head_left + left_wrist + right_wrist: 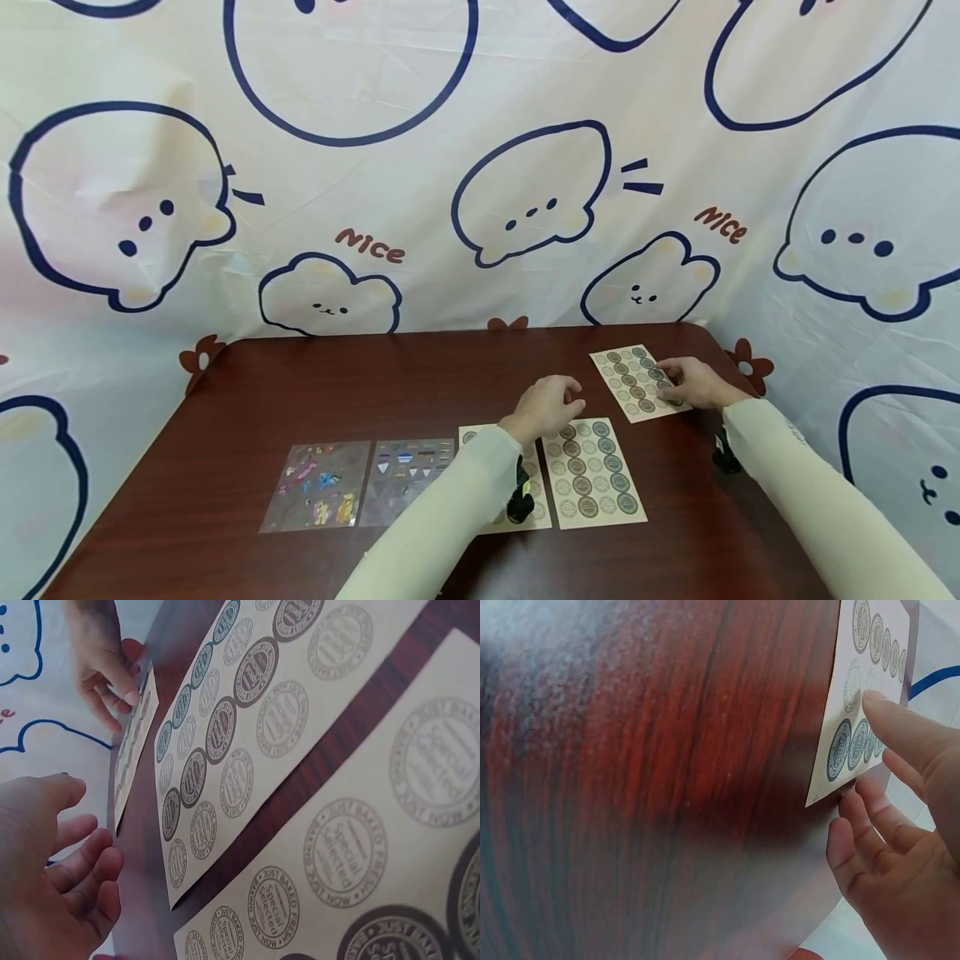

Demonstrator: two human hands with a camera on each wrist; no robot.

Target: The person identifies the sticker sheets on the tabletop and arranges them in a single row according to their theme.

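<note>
My right hand (697,382) is at the right edge of a cream sheet of round stickers (626,379) at the table's back right. In the right wrist view its thumb (889,720) rests on the sheet, while the other fingers lie loosely bent along the edge. My left hand (543,408) hovers, loosely curled and holding nothing, above two more sticker sheets. One sheet (592,475) lies just right of it; the other (536,517) is partly hidden by my left sleeve. Their round labels show printed lettering in the left wrist view.
Left of the cream sheets lie two clear sheets with small colourful pictures, one with pony-like figures (318,487) and one with small shapes (405,467). All lie on a dark reddish-brown table (360,375). A white cloth with cartoon outlines (420,192) hangs behind and beside the table.
</note>
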